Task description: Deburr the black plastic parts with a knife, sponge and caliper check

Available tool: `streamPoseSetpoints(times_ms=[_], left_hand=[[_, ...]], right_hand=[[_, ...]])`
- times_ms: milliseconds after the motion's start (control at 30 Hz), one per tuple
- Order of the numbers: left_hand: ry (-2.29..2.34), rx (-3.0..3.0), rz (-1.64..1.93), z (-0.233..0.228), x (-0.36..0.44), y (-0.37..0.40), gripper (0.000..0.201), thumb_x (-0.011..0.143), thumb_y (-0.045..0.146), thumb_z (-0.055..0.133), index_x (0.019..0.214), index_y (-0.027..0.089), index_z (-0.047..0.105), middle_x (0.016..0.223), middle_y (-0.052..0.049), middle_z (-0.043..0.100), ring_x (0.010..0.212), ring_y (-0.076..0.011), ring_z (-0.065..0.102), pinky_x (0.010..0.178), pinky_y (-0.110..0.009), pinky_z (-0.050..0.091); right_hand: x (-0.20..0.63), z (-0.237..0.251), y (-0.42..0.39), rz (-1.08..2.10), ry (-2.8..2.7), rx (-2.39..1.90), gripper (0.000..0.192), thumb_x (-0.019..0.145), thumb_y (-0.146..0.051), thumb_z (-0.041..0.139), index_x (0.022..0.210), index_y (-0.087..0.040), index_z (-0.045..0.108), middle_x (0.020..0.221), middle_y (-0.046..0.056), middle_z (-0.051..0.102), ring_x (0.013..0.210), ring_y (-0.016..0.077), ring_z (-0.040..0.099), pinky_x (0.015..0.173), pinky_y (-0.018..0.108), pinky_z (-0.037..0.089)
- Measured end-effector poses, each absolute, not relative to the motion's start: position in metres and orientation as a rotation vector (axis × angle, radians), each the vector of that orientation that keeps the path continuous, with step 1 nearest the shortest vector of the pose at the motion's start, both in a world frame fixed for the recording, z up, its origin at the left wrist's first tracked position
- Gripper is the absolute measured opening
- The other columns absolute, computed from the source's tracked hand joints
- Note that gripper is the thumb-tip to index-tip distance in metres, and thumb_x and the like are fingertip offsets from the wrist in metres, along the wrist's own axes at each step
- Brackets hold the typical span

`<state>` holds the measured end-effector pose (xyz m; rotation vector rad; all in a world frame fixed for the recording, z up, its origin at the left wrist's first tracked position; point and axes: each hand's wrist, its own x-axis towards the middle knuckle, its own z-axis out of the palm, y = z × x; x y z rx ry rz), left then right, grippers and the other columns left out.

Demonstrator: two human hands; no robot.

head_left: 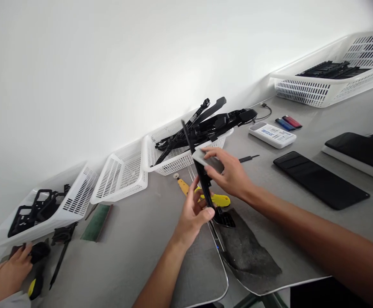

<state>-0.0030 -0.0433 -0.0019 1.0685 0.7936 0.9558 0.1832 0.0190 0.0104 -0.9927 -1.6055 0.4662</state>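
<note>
Left hand [192, 214] fingers clamp the black plastic strip [202, 175] upright (steadied for access); right hand [229, 171] fingers pinch a grey pad [202, 157] against it.

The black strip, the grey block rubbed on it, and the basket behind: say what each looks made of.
Black strip, held in the left hand: looks like moulded plastic, matte, thin and rigid.
Grey block under the right hand: dull, flat-faced, possibly an abrasive or foam pad; unclear.
Basket: white plastic, slotted lattice walls, slightly glossy.

White baskets [122, 179], phone [321, 179], yellow knife [218, 199], lighters [289, 123], co-worker's hand [5, 273]
</note>
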Motion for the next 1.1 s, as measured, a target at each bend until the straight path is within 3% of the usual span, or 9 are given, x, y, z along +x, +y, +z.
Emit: streamPoseSetpoints(times_ms=[100, 200, 367, 467, 533, 600, 800, 1000, 1100], left_hand=[[0.786, 1.094, 0.879, -0.007, -0.004, -0.047, 0.072, 0.086, 0.040, 0.083, 0.149, 0.024, 0.051, 0.085, -0.001, 0.073, 0.071, -0.0184, 0.068, 0.072, -0.033, 0.056], [0.809, 1.133, 0.824, -0.006, -0.005, -0.049, 0.051, 0.095, 0.050, 0.072, 0.131, 0.018, 0.055, 0.058, 0.005, 0.062, 0.049, -0.0151, 0.057, 0.055, -0.028, 0.050], [0.731, 1.134, 0.830, -0.004, 0.001, -0.050, 0.059, 0.095, 0.068, 0.069, 0.129, 0.023, 0.051, 0.076, 0.004, 0.069, 0.042, -0.0100, 0.054, 0.044, -0.023, 0.045], [0.812, 1.078, 0.946, -0.007, -0.002, -0.048, 0.069, 0.096, 0.084, 0.047, 0.104, 0.017, 0.064, 0.058, 0.003, 0.062, 0.035, -0.0087, 0.044, 0.039, -0.022, 0.035], [0.909, 1.033, 0.999, -0.009, -0.005, -0.045, 0.079, 0.094, 0.090, 0.038, 0.085, 0.016, 0.065, 0.048, 0.001, 0.054, 0.035, -0.0107, 0.044, 0.039, -0.024, 0.034], [0.928, 1.009, 0.984, -0.007, -0.007, -0.044, 0.083, 0.089, 0.095, 0.037, 0.078, 0.017, 0.064, 0.047, 0.000, 0.053, 0.037, -0.0123, 0.046, 0.040, -0.025, 0.034], [0.810, 0.996, 0.805, -0.001, -0.003, -0.041, 0.068, 0.088, 0.085, 0.060, 0.088, 0.018, 0.064, 0.055, 0.004, 0.058, 0.036, -0.0086, 0.040, 0.038, -0.023, 0.032], [0.836, 0.915, 0.905, -0.007, -0.007, -0.038, 0.074, 0.090, 0.088, 0.051, 0.069, 0.018, 0.057, 0.044, 0.002, 0.047, 0.037, -0.0091, 0.038, 0.041, -0.023, 0.030], [0.777, 0.913, 0.866, -0.004, -0.005, -0.040, 0.064, 0.090, 0.081, 0.061, 0.087, 0.017, 0.064, 0.051, 0.003, 0.052, 0.045, -0.0106, 0.042, 0.049, -0.024, 0.037]], right_hand=[[0.175, 0.013, 0.007, 0.556, -1.783, -0.826, 0.018, 0.091, -0.020, 0.063, 0.108, -0.026, 0.060, 0.138, 0.012, 0.069, 0.123, 0.0304, 0.067, 0.104, 0.048, 0.054], [0.170, 0.013, 0.002, 0.588, -1.885, -0.711, 0.022, 0.087, -0.016, 0.062, 0.106, -0.027, 0.059, 0.136, 0.010, 0.070, 0.123, 0.0291, 0.067, 0.103, 0.046, 0.054], [0.172, 0.010, 0.007, 0.465, -1.726, -0.877, 0.017, 0.092, -0.018, 0.062, 0.107, -0.025, 0.060, 0.139, 0.012, 0.067, 0.125, 0.0297, 0.067, 0.102, 0.047, 0.056], [0.165, 0.010, -0.001, 0.449, -1.839, -0.765, 0.022, 0.090, -0.017, 0.062, 0.110, -0.025, 0.060, 0.137, 0.012, 0.069, 0.121, 0.0286, 0.069, 0.097, 0.045, 0.058], [0.160, 0.011, -0.007, 0.395, -1.955, -0.658, 0.023, 0.091, -0.016, 0.062, 0.113, -0.024, 0.060, 0.138, 0.012, 0.069, 0.121, 0.0289, 0.067, 0.097, 0.046, 0.058], [0.158, 0.010, -0.008, 0.328, -2.009, -0.630, 0.022, 0.093, -0.016, 0.062, 0.114, -0.025, 0.060, 0.141, 0.011, 0.068, 0.122, 0.0294, 0.066, 0.099, 0.047, 0.058], [0.166, 0.005, 0.005, 0.264, -1.744, -0.938, 0.021, 0.092, -0.013, 0.063, 0.109, -0.026, 0.059, 0.141, 0.011, 0.066, 0.129, 0.0320, 0.062, 0.103, 0.051, 0.056], [0.159, 0.011, -0.006, 0.309, -1.951, -0.728, 0.019, 0.093, -0.012, 0.062, 0.108, -0.024, 0.061, 0.139, 0.009, 0.069, 0.122, 0.0295, 0.063, 0.099, 0.049, 0.059], [0.161, 0.009, -0.001, 0.294, -1.892, -0.795, 0.021, 0.093, -0.011, 0.061, 0.108, -0.025, 0.063, 0.139, 0.009, 0.069, 0.124, 0.0299, 0.063, 0.100, 0.051, 0.059]])
